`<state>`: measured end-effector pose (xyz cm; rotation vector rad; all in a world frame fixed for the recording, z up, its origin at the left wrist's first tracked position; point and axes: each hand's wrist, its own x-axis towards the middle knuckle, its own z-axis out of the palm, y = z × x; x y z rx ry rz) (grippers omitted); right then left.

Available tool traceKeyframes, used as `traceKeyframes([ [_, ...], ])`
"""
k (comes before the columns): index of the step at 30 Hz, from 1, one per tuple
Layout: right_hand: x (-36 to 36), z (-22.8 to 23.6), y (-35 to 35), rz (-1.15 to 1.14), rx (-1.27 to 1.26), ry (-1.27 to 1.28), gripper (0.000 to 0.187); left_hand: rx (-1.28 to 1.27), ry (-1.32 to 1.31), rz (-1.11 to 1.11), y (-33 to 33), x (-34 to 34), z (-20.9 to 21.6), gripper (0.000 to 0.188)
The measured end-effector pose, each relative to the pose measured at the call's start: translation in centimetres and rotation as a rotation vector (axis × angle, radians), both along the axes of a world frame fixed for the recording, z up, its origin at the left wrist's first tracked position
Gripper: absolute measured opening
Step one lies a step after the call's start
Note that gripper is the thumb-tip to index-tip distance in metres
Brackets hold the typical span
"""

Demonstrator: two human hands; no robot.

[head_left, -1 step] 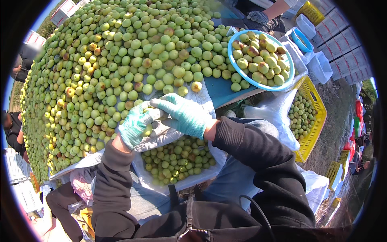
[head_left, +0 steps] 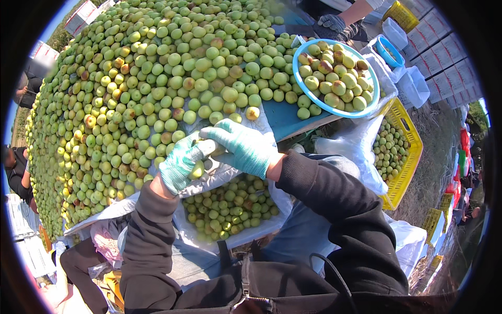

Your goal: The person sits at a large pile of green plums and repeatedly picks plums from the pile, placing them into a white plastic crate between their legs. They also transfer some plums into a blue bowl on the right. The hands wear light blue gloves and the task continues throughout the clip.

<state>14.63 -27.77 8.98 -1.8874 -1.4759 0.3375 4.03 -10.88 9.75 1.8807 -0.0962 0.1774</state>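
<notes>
Here, the left hand (head_left: 180, 161) curls around at least one green fruit (head_left: 197, 170); the right hand's (head_left: 242, 147) grip I cannot tell. Far right, one blue basin (head_left: 298, 76). Both hands have barely shifted.

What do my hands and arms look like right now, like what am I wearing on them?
Your left hand and right hand wear mint-green knit gloves with paler, whitish areas. Both arms have long black sleeves ending in ribbed cuffs, with bare wrist showing between. A thin dark cord loops near the right sleeve.
</notes>
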Motion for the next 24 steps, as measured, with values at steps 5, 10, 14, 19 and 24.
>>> traceKeyframes([
  [5, 3.5, 1.7, -3.9, -0.176, 0.377, 0.291, 0.054, -1.332, 0.482, 0.091, -2.7, 0.4, 2.2, 0.043],
  [10, 5.6, 3.1, -8.6, -0.331, 0.34, 0.953, 0.056, -1.406, 0.581, 0.25, -2.8, -1.3, 2.0, 0.028],
  [14, 8.6, 3.1, -11.3, -0.492, 0.355, 0.717, 0.05, -1.26, 0.62, 0.386, -1.8, -3.6, 0.2, 0.031],
  [19, 10.1, 2.7, -11.5, -0.545, 0.424, 0.455, 0.047, -1.258, 0.632, 0.404, -0.4, -4.5, -2.7, 0.029],
  [24, 12.0, 3.6, -11.5, -0.8, 0.357, 0.271, 0.046, -1.305, 0.663, 0.324, -0.2, -3.8, -4.6, 0.025],
])
